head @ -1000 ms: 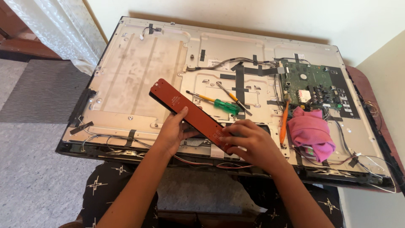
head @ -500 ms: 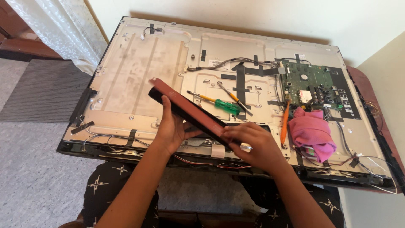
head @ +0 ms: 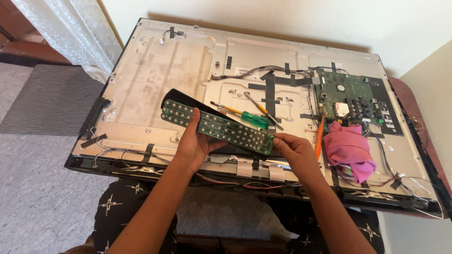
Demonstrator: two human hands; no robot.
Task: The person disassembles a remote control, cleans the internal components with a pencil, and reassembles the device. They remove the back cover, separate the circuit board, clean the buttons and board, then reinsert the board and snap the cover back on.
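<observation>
Grey carpet and a pale wall surround an opened flat-screen television point(head: 155, 70) lying face down, its metal back panel exposed. Over its near edge, the left hand point(head: 193, 146) grips the underside of a long green remote-control circuit board point(head: 217, 127), thumb on top, while the right hand point(head: 294, 150) pinches the board's right end between thumb and fingers. A black remote casing point(head: 181, 97) sits just behind the board. On the panel beyond lie a green-handled screwdriver point(head: 242, 114) and a second slim tool point(head: 263, 111). To the right sit an orange-handled tool point(head: 319, 136), a pink cloth point(head: 348, 150) and the television's green main board point(head: 351, 96).
</observation>
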